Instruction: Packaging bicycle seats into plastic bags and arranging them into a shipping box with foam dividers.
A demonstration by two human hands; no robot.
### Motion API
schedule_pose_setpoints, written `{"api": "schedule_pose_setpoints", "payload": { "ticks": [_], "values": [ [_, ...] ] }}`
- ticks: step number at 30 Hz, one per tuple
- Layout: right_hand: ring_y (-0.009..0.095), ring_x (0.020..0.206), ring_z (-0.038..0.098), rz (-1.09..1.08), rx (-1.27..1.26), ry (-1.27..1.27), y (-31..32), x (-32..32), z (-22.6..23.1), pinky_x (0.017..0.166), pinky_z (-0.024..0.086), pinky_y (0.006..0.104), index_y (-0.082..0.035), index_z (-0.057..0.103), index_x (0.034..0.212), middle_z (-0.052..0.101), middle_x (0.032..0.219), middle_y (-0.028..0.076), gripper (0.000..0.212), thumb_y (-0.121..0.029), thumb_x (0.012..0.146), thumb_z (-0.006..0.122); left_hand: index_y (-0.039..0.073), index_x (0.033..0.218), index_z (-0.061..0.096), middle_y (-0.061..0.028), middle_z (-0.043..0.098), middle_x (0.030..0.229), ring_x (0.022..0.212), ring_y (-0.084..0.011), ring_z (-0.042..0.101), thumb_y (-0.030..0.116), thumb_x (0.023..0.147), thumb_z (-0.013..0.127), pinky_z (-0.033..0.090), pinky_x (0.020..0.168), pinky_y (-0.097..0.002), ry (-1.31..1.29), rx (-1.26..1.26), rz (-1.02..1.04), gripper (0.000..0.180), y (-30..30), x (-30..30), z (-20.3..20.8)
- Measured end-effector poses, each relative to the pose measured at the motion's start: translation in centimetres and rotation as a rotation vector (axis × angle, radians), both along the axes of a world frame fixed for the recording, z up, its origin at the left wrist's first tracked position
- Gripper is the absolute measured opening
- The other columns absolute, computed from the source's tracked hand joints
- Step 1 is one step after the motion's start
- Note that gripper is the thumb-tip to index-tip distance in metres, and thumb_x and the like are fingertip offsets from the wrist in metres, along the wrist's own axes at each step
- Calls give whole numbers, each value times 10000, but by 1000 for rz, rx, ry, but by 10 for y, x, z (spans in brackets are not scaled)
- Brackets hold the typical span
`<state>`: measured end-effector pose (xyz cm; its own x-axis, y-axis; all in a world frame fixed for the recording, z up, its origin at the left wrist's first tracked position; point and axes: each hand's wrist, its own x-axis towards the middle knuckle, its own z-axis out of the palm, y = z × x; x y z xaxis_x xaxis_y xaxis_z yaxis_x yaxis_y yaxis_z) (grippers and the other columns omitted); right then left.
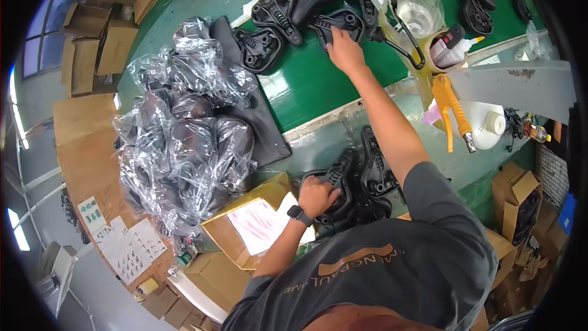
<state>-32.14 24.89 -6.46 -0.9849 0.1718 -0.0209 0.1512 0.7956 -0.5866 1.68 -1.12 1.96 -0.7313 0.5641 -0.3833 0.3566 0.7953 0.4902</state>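
The right hand's (345,50) fingers touch a black plastic bicycle saddle (344,21), underside up on the green bench (318,86); the left hand's (315,197) touch another black saddle (340,173). Grip: cannot tell. Clear-plastic-wrapped dark saddles (191,138) heap leftward.
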Motion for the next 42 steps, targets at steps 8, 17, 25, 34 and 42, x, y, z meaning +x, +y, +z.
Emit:
{"api": "schedule_pose_setpoints", "payload": {
  "ticks": [8, 17, 25, 34, 42],
  "values": [
    [463, 982, 736, 209, 112, -166, 14, 71, 7, 851, 606, 534, 4, 537, 1404, 746, 1053, 255, 601, -306, 945, 770, 21, 1294, 672, -239, 716, 1226, 1120, -418, 671, 255, 860, 826, 529, 969, -507, 416, 30, 376, 518, -32, -185, -29],
    [445, 818, 761, 603, -41, -599, -29, 281, 175, 755, 625, 519, 11, 456, 1550, 757, 890, 267, 883, -422, 867, 813, 55, 1569, 432, -180, 489, 1613, 1482, -398, 448, 395, 796, 872, 371, 1200, -590, 572, -405, 322, 952, -54, -397, -99],
    [466, 1037, 721, 28, -493, -68, -37, 49, 63, 910, 570, 528, 1, 344, 1614, 762, 1078, 215, 854, -352, 959, 763, 114, 819, 801, -160, 770, 791, 763, -360, 769, 658, 914, 700, 604, 716, -493, 198, -262, 206, 562, -50, -279, -69],
    [456, 1270, 656, -519, -700, -259, -102, -174, -54, 1074, 536, 450, 103, -153, 1647, 568, 1475, 372, 1449, -545, 840, 862, 33, 785, 767, -134, 755, 884, 973, -328, 638, 583, 950, 692, 478, 906, -455, 135, -230, 40, 579, 4, -105, 30],
    [335, 785, 736, -314, -842, -254, -90, -86, -31, 619, 593, 425, 72, -75, 1666, 716, 1113, 282, 1215, -283, 869, 771, 34, 921, 797, -128, 780, 1029, 1236, -379, 656, 334, 952, 770, 501, 1063, -483, 107, 272, 169, 303, -45, -95, -26]
  ]
}}
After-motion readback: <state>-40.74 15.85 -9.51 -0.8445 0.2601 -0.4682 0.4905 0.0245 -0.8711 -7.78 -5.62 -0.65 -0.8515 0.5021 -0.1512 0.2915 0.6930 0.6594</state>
